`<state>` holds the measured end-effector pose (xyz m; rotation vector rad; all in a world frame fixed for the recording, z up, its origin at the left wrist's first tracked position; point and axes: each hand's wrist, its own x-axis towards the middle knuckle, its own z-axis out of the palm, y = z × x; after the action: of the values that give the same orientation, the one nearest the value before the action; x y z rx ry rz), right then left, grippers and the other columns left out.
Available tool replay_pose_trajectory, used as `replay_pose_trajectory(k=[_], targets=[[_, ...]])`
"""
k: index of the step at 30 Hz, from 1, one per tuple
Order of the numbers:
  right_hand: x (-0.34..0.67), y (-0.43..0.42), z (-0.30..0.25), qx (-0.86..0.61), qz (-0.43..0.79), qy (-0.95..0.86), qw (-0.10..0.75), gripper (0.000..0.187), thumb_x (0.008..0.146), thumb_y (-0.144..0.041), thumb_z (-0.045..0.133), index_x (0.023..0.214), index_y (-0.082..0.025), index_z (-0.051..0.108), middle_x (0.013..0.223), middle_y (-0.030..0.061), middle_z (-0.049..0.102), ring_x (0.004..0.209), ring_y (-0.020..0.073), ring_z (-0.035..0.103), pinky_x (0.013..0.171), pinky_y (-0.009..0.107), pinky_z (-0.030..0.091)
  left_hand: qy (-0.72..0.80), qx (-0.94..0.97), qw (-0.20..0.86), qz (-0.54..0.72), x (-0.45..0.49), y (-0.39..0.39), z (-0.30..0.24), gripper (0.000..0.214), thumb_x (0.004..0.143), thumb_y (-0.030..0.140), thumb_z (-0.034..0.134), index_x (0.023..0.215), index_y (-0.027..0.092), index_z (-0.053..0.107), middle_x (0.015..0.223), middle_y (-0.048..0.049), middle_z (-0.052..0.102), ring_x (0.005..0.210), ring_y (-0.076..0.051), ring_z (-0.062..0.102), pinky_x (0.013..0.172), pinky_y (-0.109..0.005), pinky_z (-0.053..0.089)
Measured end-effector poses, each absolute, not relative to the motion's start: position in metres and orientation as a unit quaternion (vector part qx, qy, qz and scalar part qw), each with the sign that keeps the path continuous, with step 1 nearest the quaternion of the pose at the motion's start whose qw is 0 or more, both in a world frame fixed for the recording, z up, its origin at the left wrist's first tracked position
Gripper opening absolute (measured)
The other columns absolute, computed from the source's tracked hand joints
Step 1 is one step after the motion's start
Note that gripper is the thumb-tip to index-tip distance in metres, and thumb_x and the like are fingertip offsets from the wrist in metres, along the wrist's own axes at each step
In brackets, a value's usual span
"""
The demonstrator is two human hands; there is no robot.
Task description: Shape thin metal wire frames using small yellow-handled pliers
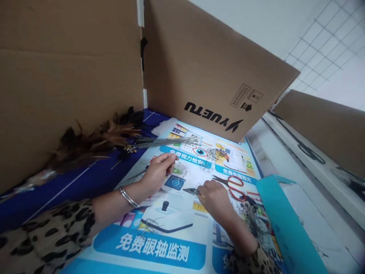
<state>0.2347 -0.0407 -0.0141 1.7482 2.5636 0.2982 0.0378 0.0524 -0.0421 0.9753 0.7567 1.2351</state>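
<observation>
My left hand (160,173) is closed in a pinch at the middle of the printed sheet, with thin wire (179,170) at its fingertips. Just how the wire sits between the fingers is hard to see. To the right, my right hand (216,198) is wrapped round a pair of pliers (191,191), whose pointed jaws face the left hand. Red-handled scissors (236,187) lie just beyond the right hand. Long metal wires (168,141) lie in a bundle behind the left hand, and small tangles of bent wire (212,153) are nearby.
Brown feathers (111,133) lie along the left cardboard wall. A cardboard panel (205,68) stands at the back. A teal box (288,224) and a coil of wire (260,219) are at the right. Another small wire tangle (149,225) lies near the front.
</observation>
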Motion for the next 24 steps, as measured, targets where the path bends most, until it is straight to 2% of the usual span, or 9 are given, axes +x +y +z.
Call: replay_pose_trajectory(k=[13,24], targets=[[0.217,-0.045,-0.011,0.561,0.072,0.824,0.018,0.02,0.085,-0.037,0.047,0.081,-0.021,0.06,0.08,0.004,0.056,0.08,0.0173,0.048,0.07,0.029,0.03,0.348,0.419,0.633,0.55,0.037,0.051,-0.04,0.022,0.078,0.036,0.057,0.073,0.015,0.058,0.058,0.0022,0.049,0.051,-0.008,0.042,0.047,-0.019,0.031],[0.213,-0.045,-0.021,0.549,0.065,0.833,0.01,0.013,0.082,-0.031,0.053,0.079,-0.02,0.059,0.078,0.0031,0.055,0.077,0.0171,0.047,0.066,0.028,0.029,0.338,0.416,0.645,0.545,0.038,0.051,-0.043,0.022,0.079,0.036,0.056,0.075,0.015,0.058,0.058,0.0032,0.048,0.051,-0.007,0.042,0.048,-0.019,0.032]])
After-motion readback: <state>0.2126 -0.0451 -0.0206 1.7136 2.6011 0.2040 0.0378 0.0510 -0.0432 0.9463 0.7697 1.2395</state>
